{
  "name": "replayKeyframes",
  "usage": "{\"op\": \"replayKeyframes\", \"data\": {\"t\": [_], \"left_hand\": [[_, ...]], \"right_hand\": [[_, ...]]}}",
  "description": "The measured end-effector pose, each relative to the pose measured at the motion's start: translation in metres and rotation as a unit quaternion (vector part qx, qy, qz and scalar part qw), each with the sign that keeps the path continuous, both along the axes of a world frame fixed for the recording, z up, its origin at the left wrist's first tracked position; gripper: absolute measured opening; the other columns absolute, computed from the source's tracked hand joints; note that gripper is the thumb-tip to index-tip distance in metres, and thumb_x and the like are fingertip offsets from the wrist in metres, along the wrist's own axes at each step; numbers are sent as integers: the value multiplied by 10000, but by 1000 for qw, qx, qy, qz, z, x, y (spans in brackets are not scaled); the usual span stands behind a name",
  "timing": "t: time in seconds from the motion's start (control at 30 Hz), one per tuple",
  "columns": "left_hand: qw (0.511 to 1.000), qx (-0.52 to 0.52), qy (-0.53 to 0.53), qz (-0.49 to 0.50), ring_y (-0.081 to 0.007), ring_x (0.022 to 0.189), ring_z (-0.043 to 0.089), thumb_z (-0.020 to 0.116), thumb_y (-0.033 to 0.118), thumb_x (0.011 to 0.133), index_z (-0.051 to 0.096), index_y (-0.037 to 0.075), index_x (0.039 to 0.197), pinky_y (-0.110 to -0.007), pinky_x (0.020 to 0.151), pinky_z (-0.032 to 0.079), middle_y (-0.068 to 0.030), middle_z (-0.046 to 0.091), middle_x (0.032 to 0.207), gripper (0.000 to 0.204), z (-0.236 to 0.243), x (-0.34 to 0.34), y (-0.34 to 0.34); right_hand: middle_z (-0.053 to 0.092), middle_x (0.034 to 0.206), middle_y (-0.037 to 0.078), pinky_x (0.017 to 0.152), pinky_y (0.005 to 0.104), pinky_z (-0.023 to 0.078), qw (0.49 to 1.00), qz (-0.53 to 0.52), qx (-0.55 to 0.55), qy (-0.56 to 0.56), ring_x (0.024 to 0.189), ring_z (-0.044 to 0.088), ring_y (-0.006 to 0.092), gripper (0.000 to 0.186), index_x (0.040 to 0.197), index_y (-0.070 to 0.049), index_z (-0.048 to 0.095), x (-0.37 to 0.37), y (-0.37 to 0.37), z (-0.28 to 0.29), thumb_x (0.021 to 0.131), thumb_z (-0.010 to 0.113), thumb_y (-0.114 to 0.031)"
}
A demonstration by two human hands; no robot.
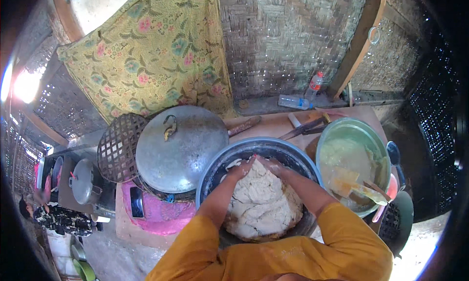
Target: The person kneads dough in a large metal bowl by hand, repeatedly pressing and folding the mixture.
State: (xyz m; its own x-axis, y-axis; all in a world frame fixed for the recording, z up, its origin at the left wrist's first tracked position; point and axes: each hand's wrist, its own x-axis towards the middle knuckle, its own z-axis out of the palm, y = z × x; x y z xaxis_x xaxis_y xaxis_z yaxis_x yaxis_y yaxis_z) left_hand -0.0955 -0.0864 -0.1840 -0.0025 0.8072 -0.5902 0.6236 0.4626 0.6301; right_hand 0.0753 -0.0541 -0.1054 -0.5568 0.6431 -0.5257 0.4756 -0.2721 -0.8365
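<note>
A large pale lump of dough [264, 200] fills much of a blue-grey basin [264, 140] in front of me. Both my arms reach over it to its far side. There my left hand [239, 170] and my right hand [271, 166] lie close together, curled over the dough's far edge and gripping it. Their fingertips are partly sunk in the dough or hidden behind it. Dough smears cling to the basin's inner wall.
Right of the basin stands a green tub [320, 159] with pale liquid and utensils. To the left are a big metal lid [183, 146], a woven rack [122, 149] and a phone [137, 202] on pink cloth. Behind lie a knife [295, 131] and plastic bottles [294, 102]. Another person [63, 218] is far left.
</note>
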Motion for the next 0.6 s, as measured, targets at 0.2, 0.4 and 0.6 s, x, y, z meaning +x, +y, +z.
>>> {"op": "replayKeyframes", "data": {"t": [0.2, 0.4, 0.6], "left_hand": [[972, 79, -219, 0, -259, 1127, 475, 351, 609, 839, 399, -27, 1265, -339, 981, 323, -144, 513, 1209, 767, 76, 24, -18], [994, 56, -33, -90, -310, 1014, 555, 448, 662, 755, 390, 7, 1276, -358, 876, 417, -197, 572, 1099, 839, 144, 34, -155], [927, 157, 201, -273, -326, 837, 604, 619, 564, 635, 488, 44, 1146, -414, 736, 468, -190, 615, 889, 741, 147, 55, -214]], "right_hand": [[509, 1225, 74, 950, 356, 369, 918, -53, -303, 249, 1082, 505, 196, 511, 1209, -85, 484, 41, -7, -15, 861, 478, -458], [459, 1261, 130, 973, 357, 347, 992, 116, -53, 5, 1121, 473, 235, 706, 1254, -45, 400, 72, -117, 77, 783, 533, -554], [317, 1326, 246, 986, 423, 288, 811, 415, 332, -243, 1175, 395, 375, 880, 1314, -83, 318, 78, -167, 80, 644, 630, -559]]}}
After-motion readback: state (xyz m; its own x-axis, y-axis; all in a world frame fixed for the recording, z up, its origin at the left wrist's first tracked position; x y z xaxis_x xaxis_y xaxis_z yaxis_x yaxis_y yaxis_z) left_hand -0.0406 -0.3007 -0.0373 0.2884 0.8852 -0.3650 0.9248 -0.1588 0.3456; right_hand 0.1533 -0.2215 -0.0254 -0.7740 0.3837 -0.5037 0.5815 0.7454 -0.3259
